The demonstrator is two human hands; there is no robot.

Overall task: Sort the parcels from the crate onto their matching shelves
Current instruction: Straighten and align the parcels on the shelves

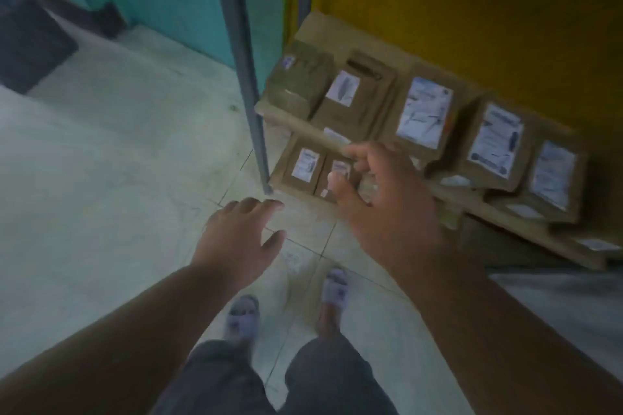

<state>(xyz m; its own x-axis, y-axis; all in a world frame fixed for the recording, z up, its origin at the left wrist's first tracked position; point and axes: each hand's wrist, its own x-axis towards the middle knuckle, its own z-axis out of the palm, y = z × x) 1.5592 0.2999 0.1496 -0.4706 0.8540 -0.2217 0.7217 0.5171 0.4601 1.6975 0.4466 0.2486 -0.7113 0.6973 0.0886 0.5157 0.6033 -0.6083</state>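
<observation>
Several brown cardboard parcels with white labels stand in a row on a wooden shelf (296, 120) at the right, among them one with a large label (423, 111). More parcels (305, 165) sit on a lower shelf near the floor. My right hand (387, 199) hovers in front of the shelves with its fingers spread and nothing in it. My left hand (241, 232) is lower and to the left, over the tiled floor, also empty with fingers apart. No crate is in view. The picture is blurred.
A grey metal upright (251, 77) of the rack stands left of the shelves. Behind are a teal wall and a yellow wall. A dark mat (30, 40) lies at the far left on the pale tiled floor. My sandalled feet (286, 307) show below.
</observation>
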